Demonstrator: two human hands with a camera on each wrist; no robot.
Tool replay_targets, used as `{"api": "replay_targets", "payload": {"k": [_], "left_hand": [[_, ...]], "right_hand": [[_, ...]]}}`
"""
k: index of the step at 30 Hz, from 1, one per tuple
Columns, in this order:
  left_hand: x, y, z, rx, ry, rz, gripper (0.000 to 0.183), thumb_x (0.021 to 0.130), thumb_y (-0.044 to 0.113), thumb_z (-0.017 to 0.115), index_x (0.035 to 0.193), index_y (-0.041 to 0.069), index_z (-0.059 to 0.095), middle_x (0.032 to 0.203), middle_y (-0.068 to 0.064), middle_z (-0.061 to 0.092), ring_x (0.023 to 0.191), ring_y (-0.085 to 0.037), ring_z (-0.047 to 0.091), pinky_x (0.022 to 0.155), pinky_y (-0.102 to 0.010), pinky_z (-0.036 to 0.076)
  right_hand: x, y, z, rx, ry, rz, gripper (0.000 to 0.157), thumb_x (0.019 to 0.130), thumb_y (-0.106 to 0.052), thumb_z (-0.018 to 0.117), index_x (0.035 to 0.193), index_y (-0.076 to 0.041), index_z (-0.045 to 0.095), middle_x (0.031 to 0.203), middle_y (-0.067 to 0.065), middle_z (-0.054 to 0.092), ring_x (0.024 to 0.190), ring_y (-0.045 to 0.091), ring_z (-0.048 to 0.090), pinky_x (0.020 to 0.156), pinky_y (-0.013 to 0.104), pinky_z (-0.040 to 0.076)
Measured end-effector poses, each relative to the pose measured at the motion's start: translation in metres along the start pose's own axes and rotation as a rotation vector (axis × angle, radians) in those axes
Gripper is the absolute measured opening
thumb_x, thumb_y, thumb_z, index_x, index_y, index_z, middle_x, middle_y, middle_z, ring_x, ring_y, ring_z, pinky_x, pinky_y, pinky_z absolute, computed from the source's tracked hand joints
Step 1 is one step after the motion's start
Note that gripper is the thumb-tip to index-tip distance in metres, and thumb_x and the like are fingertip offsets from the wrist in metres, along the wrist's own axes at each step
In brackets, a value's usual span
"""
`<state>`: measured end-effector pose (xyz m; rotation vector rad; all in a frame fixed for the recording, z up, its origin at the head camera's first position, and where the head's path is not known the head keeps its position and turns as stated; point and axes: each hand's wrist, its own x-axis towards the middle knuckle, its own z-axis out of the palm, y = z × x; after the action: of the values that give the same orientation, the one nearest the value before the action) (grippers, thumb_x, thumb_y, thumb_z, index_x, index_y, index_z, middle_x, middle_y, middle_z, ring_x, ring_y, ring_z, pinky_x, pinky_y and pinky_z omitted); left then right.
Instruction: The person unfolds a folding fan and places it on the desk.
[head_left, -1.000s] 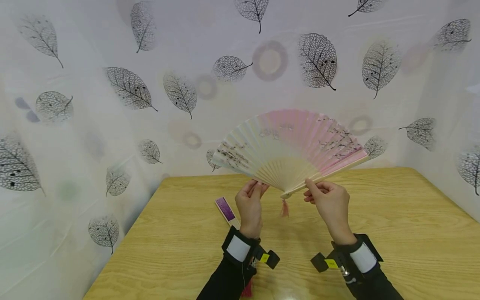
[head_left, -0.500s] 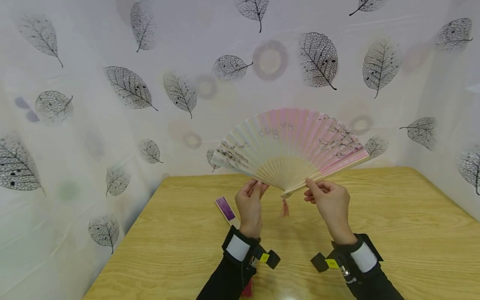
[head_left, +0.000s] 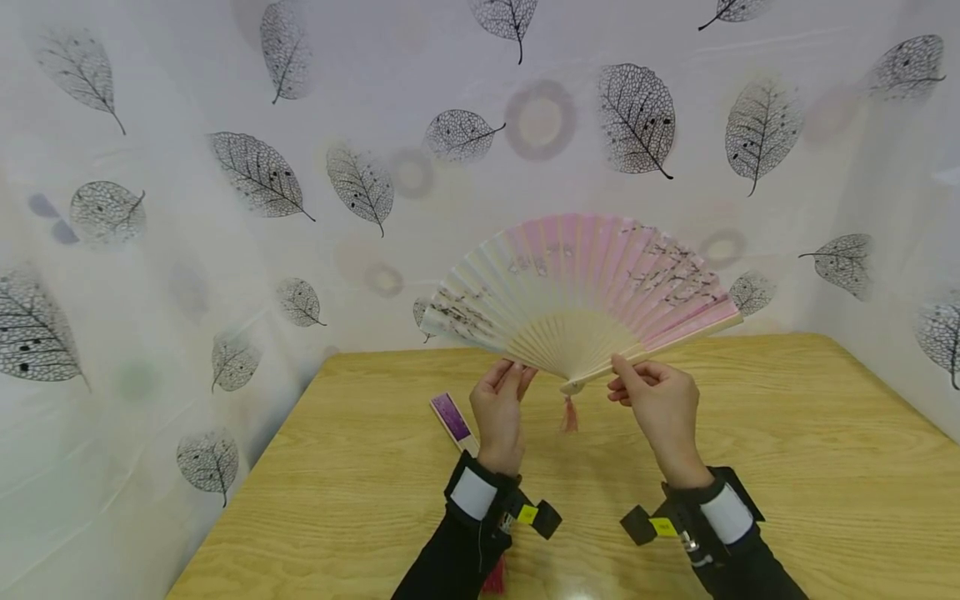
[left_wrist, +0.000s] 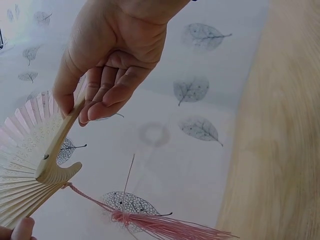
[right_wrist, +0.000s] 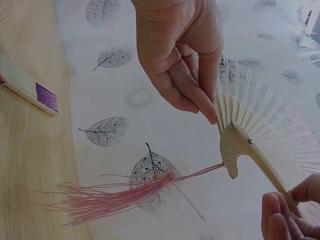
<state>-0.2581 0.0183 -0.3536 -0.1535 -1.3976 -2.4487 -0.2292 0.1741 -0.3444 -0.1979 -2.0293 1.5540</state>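
Folding fan (head_left: 581,287), pink and white, held spread above the bench (head_left: 337,508).
One outer edge is pinched between the thumb and fingers of the left hand (head_left: 500,412), the other between those of the right hand (head_left: 666,412); from the pivot between them a pink tassel (head_left: 570,416) is hung, while a purple folded fan (head_left: 452,419) is partly hidden by the left wrist.

Pink fan (head_left: 577,292): spread wide, blocks way fwd to curtain (head_left: 420,50).
Tassel (head_left: 570,415): hangs in gap btwn L hand (head_left: 501,414) & R hand (head_left: 663,414); room below.
Table (head_left: 817,442): room to pass R of R hand.
Purple fan (head_left: 452,418): on table, obstacle near L hand.
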Motion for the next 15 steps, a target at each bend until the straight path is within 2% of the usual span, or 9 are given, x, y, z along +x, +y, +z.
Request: {"api": "replay_targets", "payload": {"k": [7,11,13,15], "left_hand": [[-0.001,0.002,0.0,-0.02,0.022,-0.031,0.027,0.085,0.002,0.051,0.107,-0.014,0.054,0.107,-0.028,0.059,0.09,-0.022,0.062,0.082,-0.028,0.05],[0.0,0.002,0.0,-0.019,0.031,-0.043,0.027,0.086,0.002,0.05,0.107,-0.014,0.054,0.107,-0.028,0.059,0.09,-0.022,0.062,0.083,-0.029,0.05],[0.0,0.002,0.0,-0.017,0.032,-0.044,0.027,0.086,0.002,0.05,0.107,-0.014,0.054,0.107,-0.028,0.059,0.09,-0.022,0.062,0.083,-0.029,0.05],[0.001,0.002,0.0,-0.021,0.037,-0.046,0.027,0.086,0.001,0.05,0.107,-0.014,0.054,0.106,-0.027,0.059,0.09,-0.021,0.062,0.083,-0.029,0.05]], "right_hand": [[-0.002,-0.003,0.0,0.024,0.001,0.016,0.042,0.079,-0.039,0.062,0.075,0.003,0.066,0.055,-0.008,0.062,0.053,0.014,0.061,0.05,0.017,0.051],[-0.002,-0.002,0.001,0.037,-0.001,0.014,0.043,0.079,-0.038,0.062,0.075,0.004,0.064,0.056,-0.006,0.063,0.052,0.015,0.061,0.05,0.018,0.052],[0.001,0.005,0.002,0.042,-0.011,0.011,0.044,0.079,-0.039,0.061,0.075,0.005,0.064,0.057,-0.002,0.064,0.053,0.017,0.061,0.05,0.019,0.052],[0.01,0.025,0.005,0.098,-0.02,0.018,0.043,0.079,-0.038,0.063,0.077,0.005,0.065,0.06,0.002,0.066,0.055,0.019,0.062,0.05,0.02,0.052]]}}
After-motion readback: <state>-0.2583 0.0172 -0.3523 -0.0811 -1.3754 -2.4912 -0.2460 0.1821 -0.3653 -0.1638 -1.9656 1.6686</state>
